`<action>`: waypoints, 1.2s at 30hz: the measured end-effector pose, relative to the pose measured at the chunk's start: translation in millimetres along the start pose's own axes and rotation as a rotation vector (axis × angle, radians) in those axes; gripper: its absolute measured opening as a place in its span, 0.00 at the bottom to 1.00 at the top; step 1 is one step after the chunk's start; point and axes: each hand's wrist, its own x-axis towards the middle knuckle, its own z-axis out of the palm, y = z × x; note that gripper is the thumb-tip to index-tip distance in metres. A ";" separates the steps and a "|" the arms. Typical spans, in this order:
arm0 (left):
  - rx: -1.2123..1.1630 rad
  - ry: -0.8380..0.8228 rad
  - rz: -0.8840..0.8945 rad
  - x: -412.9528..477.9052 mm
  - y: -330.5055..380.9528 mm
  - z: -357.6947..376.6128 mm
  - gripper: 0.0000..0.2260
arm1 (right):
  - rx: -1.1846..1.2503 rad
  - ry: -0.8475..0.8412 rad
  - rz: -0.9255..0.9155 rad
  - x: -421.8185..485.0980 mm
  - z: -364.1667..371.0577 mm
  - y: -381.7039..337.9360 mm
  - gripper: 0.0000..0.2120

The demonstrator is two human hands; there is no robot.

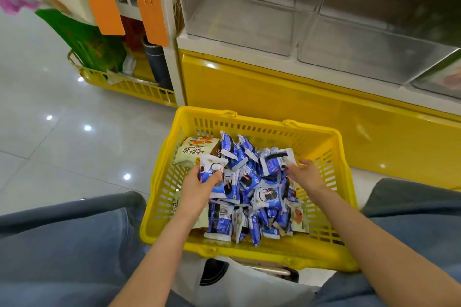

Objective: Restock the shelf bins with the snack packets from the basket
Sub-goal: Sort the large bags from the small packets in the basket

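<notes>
A yellow plastic basket [331, 182] stands on the floor between my knees, heaped with several blue and white snack packets [252, 197]. A cream packet with orange print [193, 151] lies at its far left corner. My left hand [199, 185] grips a blue and white packet [210, 167] at the left of the heap. My right hand [305, 174] pinches another blue and white packet [277, 159] at the right of the heap. Above the basket, two clear shelf bins, one on the left [239, 17] and one on the right [369, 50], look empty.
The shelf's yellow base panel [287, 97] rises just behind the basket. To the left, a second yellow basket [124, 85] holds a green bag and a dark roll. Orange tags hang above it. Glossy tiled floor [62, 144] spreads left. A white bag lies under the basket's near edge.
</notes>
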 end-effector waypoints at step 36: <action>0.319 -0.131 0.039 95.1 37.6 80.3 0.20 | -0.325 0.055 -0.097 48.5 11.1 -19.2 0.35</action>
